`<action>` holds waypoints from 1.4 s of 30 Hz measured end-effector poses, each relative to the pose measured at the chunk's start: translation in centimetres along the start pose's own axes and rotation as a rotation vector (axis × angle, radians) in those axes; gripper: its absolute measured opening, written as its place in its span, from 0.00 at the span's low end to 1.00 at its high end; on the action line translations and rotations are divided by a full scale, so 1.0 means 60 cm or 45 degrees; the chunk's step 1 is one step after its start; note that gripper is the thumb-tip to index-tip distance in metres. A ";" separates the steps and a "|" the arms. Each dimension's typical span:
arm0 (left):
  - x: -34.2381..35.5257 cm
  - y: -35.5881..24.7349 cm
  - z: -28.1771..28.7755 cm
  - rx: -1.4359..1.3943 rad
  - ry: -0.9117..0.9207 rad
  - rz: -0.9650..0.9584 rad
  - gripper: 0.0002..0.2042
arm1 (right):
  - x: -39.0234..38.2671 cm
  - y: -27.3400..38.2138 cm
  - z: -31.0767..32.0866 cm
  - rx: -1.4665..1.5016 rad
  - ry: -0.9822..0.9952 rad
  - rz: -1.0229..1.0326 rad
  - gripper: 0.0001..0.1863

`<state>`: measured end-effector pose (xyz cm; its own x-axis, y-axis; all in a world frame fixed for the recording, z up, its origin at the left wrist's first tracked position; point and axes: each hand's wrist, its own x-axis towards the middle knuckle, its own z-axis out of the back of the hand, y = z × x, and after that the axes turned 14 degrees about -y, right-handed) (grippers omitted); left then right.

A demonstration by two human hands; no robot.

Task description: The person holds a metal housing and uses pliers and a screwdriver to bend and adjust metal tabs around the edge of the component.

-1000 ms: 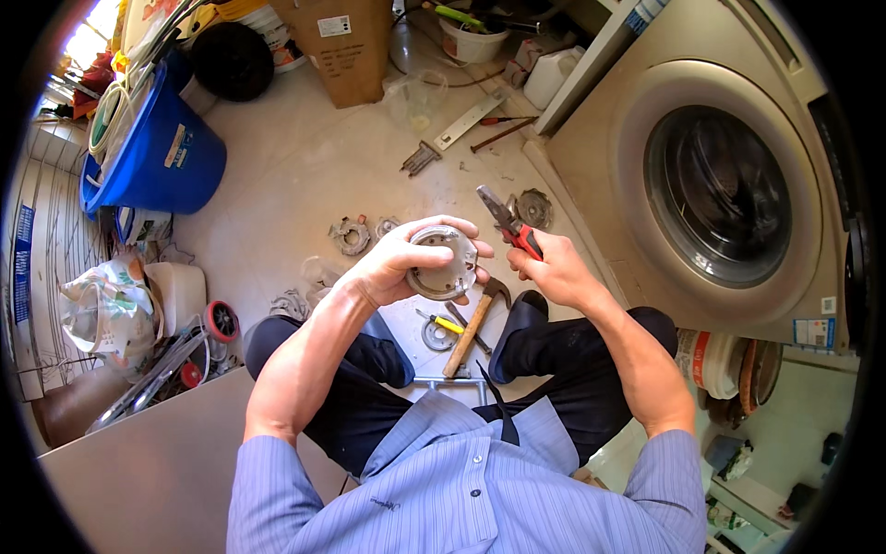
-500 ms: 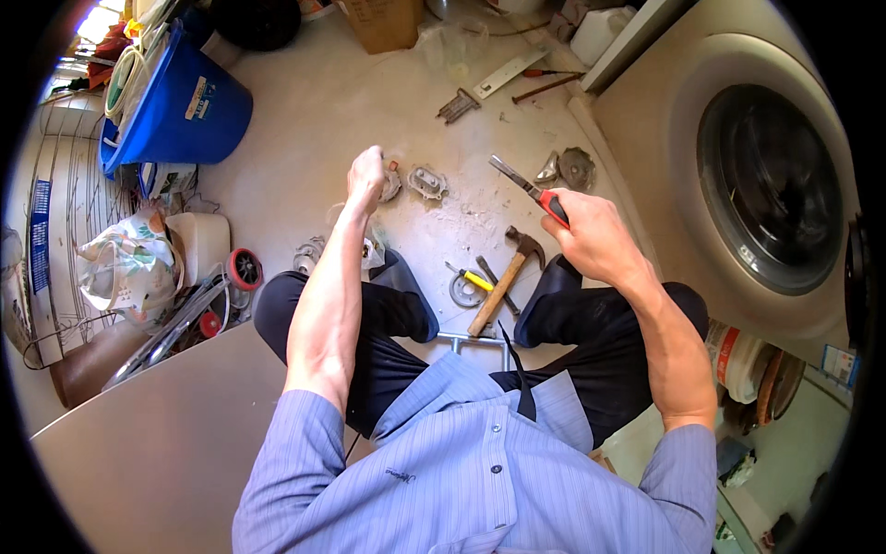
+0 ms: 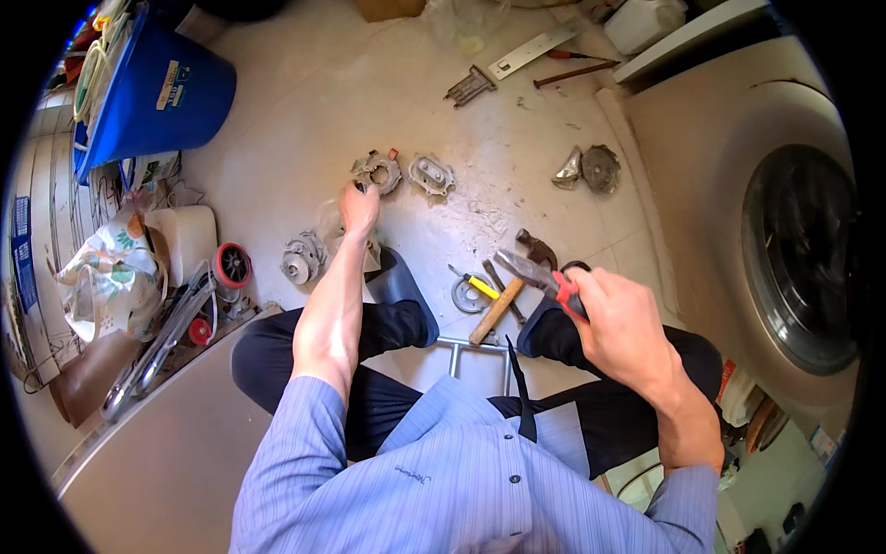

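Note:
My right hand (image 3: 614,319) is wrapped round the handles of a pair of pliers (image 3: 528,269) with red and black grips; the metal jaws point left, over the hammer. My left hand (image 3: 359,210) is closed at the near edge of a grey ring-shaped metal motor part (image 3: 380,174). A small dark bit shows at its fingertips, too small to name. Just right of it lies a second metal housing (image 3: 431,175). A claw hammer (image 3: 498,309) with a wooden handle, a yellow-handled screwdriver (image 3: 481,285) and a metal disc (image 3: 466,300) lie between my feet.
A round metal part (image 3: 303,258) lies left of my forearm. Further right are a broken metal piece (image 3: 600,169) and the washing machine (image 3: 715,175). A blue bucket (image 3: 185,97) and a folded trolley (image 3: 152,355) line the left. Farther off lies a flat metal bar (image 3: 535,51).
My right hand has brought the pliers down and nearer my body, over the hammer. The left hand has moved down and left, uncovering the ring-shaped part. The whole view has shifted.

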<state>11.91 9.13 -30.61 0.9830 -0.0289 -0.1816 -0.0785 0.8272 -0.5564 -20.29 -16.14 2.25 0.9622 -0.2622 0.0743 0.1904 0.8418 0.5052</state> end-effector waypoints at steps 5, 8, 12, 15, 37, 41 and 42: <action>-0.012 0.028 -0.031 0.223 -0.149 -0.155 0.35 | 0.008 -0.005 -0.003 -0.037 0.081 -0.007 0.17; -0.019 0.023 -0.045 0.339 -0.164 -0.153 0.40 | 0.016 -0.004 -0.002 -0.070 0.153 -0.007 0.16; -0.011 0.025 -0.056 0.433 -0.196 -0.109 0.43 | 0.018 -0.003 -0.004 -0.026 0.199 0.012 0.19; -0.012 0.022 -0.062 0.503 -0.168 -0.136 0.41 | 0.016 -0.004 -0.006 -0.016 0.235 0.006 0.20; -0.037 -0.011 -0.069 0.574 -0.113 -0.332 0.40 | 0.009 -0.005 -0.007 -0.076 0.301 0.029 0.17; -0.035 -0.006 -0.067 0.525 -0.174 -0.329 0.40 | 0.010 -0.006 -0.007 -0.052 0.278 0.045 0.17; -0.033 0.000 -0.067 0.523 -0.212 -0.336 0.40 | 0.010 -0.005 -0.007 -0.052 0.276 0.048 0.17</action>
<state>9.29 6.93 -33.48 0.9763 -0.2041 0.0724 0.2146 0.9569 -0.1957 -19.70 -16.39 1.78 0.9873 -0.1264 -0.0965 0.1571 0.8688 0.4697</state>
